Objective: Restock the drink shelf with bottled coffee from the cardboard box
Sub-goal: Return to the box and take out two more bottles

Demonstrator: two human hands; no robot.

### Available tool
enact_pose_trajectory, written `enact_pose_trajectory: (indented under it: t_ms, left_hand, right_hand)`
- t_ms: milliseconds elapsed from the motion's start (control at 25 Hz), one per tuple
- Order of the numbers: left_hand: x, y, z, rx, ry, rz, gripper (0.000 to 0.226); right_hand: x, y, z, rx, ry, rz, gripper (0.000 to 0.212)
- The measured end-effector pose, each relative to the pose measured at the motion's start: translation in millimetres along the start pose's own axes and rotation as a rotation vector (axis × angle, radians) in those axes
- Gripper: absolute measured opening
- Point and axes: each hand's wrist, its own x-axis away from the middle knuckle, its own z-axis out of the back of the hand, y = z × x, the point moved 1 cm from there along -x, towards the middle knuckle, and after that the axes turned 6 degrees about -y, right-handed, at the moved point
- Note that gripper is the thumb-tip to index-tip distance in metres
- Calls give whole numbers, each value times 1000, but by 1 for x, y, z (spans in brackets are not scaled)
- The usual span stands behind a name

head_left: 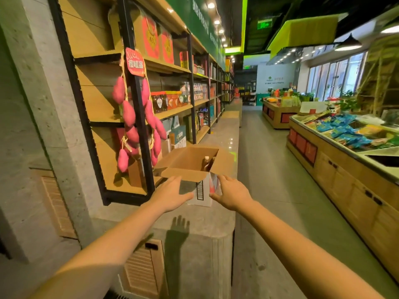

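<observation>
Beside cardboard box, near left: left hand, fingers straight, slightly spread, at the flap.
Near right: right hand, fingers together against box corner.
Inside box: bottled coffee, cap up.
Beyond, left: drink shelf.

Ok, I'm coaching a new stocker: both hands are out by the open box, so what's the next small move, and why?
Probably close both hands on the open brown cardboard box and draw it nearer. The left hand and right hand flank its near end, fingers straight, holding nothing, and the white-capped brown bottle stands inside, toward its far end.
</observation>
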Motion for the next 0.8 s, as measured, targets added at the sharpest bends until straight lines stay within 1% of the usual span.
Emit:
enact_pose_trajectory:
  t_ms: [120,200,280,360,600,720,800]
  left_hand:
    - [-91,-23,-5,-18,10,10,68]
    - [-150,-36,-8,8,0,49,74]
    - [-212,-50,-5,12,-3,51,75]
    - [-264,-66,-7,35,-3,58,75]
    - [-405,-108,-21,27,-48,46,76]
    - [-471,-124,-35,7,-105,-6,78]
    - [-513,-136,-45,-30,-148,-23,77]
  right_hand:
    - [-89,17,-13,-21,19,-13,66]
    - [-154,26,-24,-84,30,-20,60]
    - [-222,30,-33,-156,52,-31,53]
    - [-273,32,-44,-203,58,-38,51]
    - [-397,48,-79,-201,20,-92,55]
    - [-450,65,-97,-173,7,-155,60]
    - [-482,75,-109,-183,-24,-232,65]
